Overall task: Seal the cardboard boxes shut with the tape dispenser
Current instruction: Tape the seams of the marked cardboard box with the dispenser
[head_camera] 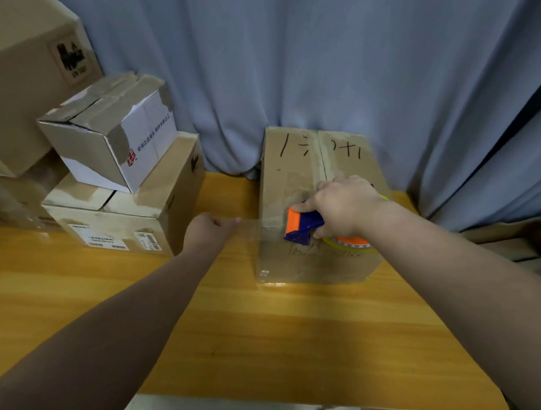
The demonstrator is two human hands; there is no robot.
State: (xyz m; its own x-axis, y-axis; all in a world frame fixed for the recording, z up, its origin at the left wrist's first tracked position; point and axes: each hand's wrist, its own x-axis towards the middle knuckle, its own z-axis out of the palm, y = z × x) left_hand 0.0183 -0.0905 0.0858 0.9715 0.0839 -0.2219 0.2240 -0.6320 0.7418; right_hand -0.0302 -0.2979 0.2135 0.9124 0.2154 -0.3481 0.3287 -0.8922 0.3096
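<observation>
A brown cardboard box [294,174] with black marker writing on its closed top flaps stands on the wooden table [252,333]. My right hand [343,207] grips a blue and orange tape dispenser [303,225] at the box's near top edge, with a yellow-rimmed tape roll below the hand. A strip of clear tape [249,227] stretches from the dispenser to the left. My left hand [210,231] pinches the free end of that strip, just left of the box.
A stack of cardboard boxes [126,206] fills the table's left side, with a white box [113,134] tilted on top and a large brown box [24,65] behind. A blue curtain [306,62] hangs behind. More cardboard [519,240] lies at the right edge.
</observation>
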